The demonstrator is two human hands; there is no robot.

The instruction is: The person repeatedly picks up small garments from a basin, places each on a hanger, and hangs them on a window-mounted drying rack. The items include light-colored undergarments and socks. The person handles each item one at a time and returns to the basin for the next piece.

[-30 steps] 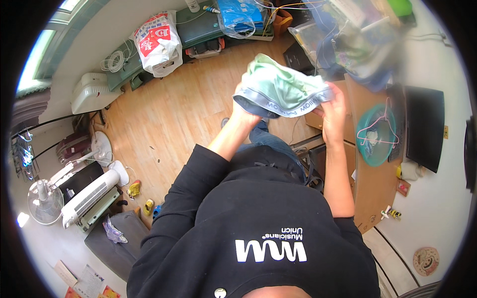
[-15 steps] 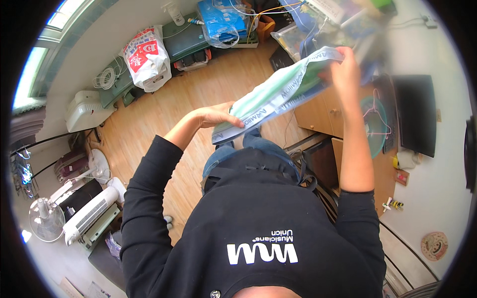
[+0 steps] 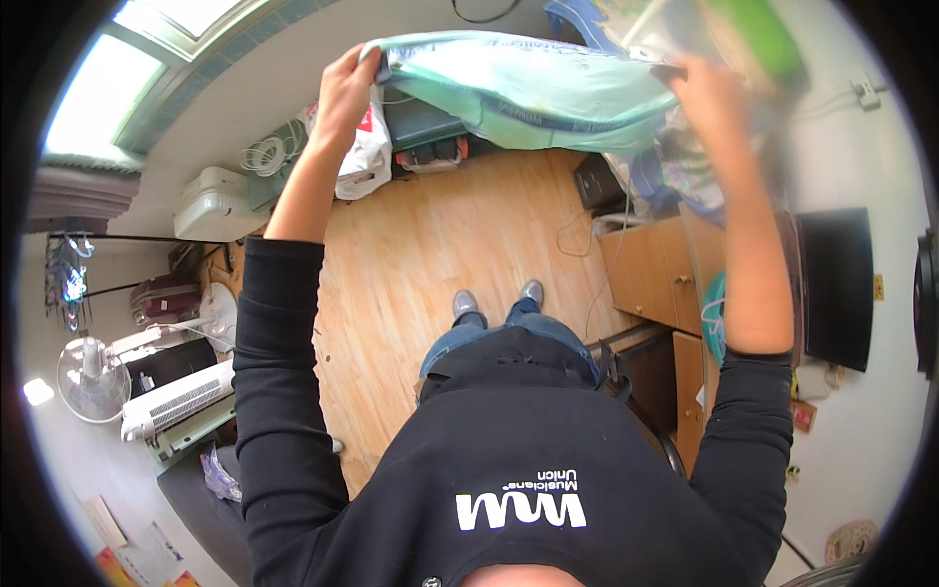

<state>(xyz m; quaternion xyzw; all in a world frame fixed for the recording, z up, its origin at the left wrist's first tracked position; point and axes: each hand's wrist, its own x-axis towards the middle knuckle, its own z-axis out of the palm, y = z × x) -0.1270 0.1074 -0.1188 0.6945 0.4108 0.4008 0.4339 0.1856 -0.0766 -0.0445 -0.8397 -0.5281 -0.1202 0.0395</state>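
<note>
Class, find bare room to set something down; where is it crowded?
Below the green cloth, bare wooden floor lies between shoes, green bench and wooden cabinet, with a thin cable near the cabinet. Crowded: the left edge, with its fan and long white appliance, and the upper right, where a cluttered heap shows beside the right hand.

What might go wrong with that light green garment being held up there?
The left hand and right hand each grip one end of the light green garment, so if either slipped, that end could drop toward the wooden floor. The cloth might also brush the white plastic bag seen behind it, though the gap is unclear.
</note>
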